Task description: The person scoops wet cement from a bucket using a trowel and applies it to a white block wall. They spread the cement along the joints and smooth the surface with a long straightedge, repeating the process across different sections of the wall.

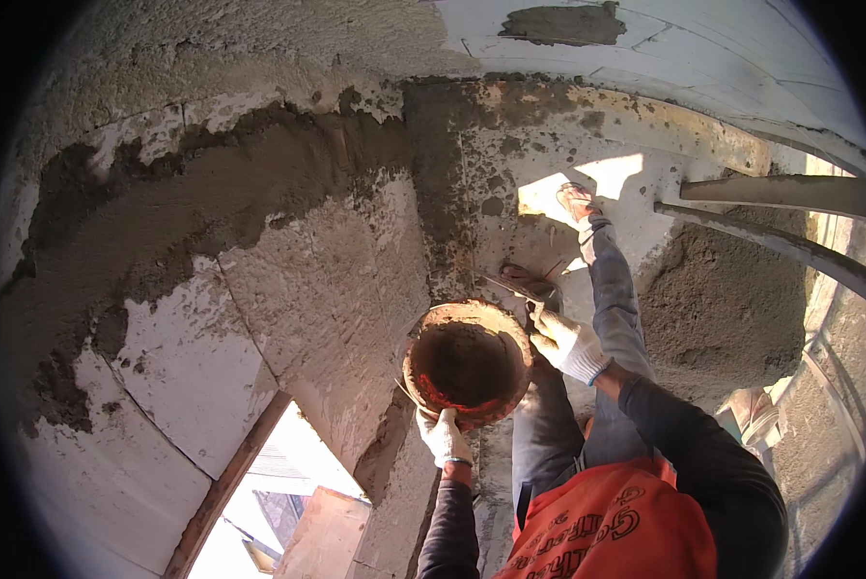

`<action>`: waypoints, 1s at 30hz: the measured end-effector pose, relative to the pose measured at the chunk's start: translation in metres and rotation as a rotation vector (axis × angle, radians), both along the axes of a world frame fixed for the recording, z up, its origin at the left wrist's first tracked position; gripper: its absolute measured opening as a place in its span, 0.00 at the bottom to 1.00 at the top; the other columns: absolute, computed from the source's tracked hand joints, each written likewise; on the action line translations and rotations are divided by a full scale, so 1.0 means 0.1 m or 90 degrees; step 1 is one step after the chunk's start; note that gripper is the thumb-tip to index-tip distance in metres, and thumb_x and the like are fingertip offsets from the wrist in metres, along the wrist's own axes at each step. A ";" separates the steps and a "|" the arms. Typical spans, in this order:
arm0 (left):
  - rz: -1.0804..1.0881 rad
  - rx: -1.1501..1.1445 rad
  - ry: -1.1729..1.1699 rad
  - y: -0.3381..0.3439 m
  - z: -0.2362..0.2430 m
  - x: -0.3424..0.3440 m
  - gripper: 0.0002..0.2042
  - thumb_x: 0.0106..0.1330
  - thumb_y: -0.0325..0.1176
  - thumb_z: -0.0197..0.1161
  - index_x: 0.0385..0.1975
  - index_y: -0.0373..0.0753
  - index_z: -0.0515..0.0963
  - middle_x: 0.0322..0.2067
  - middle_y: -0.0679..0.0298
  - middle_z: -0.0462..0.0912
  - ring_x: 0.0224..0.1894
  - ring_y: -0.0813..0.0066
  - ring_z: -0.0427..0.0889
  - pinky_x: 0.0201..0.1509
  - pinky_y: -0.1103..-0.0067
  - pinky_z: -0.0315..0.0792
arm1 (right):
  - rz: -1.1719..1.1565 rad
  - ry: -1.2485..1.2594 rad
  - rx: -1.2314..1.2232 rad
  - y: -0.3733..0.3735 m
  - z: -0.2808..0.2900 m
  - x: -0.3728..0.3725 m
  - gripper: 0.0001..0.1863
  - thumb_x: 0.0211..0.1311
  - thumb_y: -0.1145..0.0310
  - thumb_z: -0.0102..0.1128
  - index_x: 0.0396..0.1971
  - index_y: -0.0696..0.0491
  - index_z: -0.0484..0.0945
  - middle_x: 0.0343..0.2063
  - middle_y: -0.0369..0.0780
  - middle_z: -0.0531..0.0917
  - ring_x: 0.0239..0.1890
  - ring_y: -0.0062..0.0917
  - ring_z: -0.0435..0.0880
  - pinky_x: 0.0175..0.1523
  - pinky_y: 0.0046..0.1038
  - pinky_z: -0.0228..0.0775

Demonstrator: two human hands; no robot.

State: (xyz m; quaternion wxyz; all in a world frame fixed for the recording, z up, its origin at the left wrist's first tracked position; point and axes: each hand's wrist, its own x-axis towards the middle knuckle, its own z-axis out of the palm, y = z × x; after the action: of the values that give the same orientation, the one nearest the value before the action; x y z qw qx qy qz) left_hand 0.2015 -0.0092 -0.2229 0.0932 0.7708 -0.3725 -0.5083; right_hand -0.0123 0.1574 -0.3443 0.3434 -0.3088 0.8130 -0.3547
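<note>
My left hand (pixel 445 439), in a white knit glove, grips the near rim of a round, mortar-crusted basin (pixel 419 372). Dark residue coats the inside of the basin, and patches of red show low on its wall. My right hand (pixel 565 345), also gloved, is closed around a trowel (pixel 506 287) just beyond the basin's right side. The trowel is seen nearly edge-on, so its blade shows only as a thin line. A broad band of wet mortar (pixel 201 207) runs along the block wall (pixel 196 328) at the left.
My legs stretch out below, one shoe (pixel 576 200) in a sunlit patch on the mortar-spotted surface. Two bars (pixel 771 232) cross at the right above a heap of grey mortar or sand (pixel 727 299). A framed opening (pixel 283 482) lies at lower left.
</note>
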 end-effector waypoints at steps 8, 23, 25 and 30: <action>-0.148 -0.116 0.102 -0.05 -0.25 -0.43 0.27 0.58 0.13 0.59 0.60 0.37 0.75 0.44 0.68 0.81 0.36 0.82 0.81 0.37 0.85 0.77 | -0.001 -0.022 0.217 0.72 0.81 -0.21 0.12 0.69 0.59 0.59 0.42 0.52 0.79 0.37 0.45 0.86 0.39 0.48 0.85 0.43 0.45 0.78; -0.562 -0.071 -0.030 0.60 -0.20 -1.51 0.30 0.56 0.22 0.64 0.64 0.31 0.73 0.40 0.59 0.85 0.37 0.75 0.80 0.48 0.76 0.76 | -0.276 -0.733 0.120 1.18 -1.83 -0.16 0.28 0.67 0.46 0.56 0.54 0.55 0.79 0.52 0.51 0.85 0.51 0.45 0.86 0.53 0.46 0.78; -0.480 -0.103 -0.014 0.62 -0.33 -1.37 0.31 0.56 0.21 0.64 0.65 0.31 0.73 0.44 0.57 0.86 0.40 0.73 0.83 0.51 0.77 0.77 | 0.410 -0.215 0.516 0.18 -0.69 -0.97 0.38 0.67 0.39 0.54 0.63 0.58 0.74 0.59 0.52 0.82 0.56 0.45 0.85 0.58 0.44 0.77; -0.315 -0.053 -0.024 0.59 -0.79 -0.97 0.29 0.55 0.24 0.65 0.63 0.38 0.77 0.31 0.63 0.84 0.29 0.76 0.80 0.41 0.75 0.78 | 0.440 0.044 0.286 0.59 -0.34 -1.50 0.29 0.68 0.43 0.57 0.58 0.51 0.81 0.53 0.51 0.86 0.55 0.46 0.86 0.55 0.44 0.80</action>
State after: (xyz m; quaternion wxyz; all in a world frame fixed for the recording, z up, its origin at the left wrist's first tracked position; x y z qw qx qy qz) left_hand 0.1042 0.0502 -0.3023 -0.0093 0.6607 -0.5724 -0.4855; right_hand -0.1619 0.2164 -0.3781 0.4740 -0.4926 0.7296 -0.0214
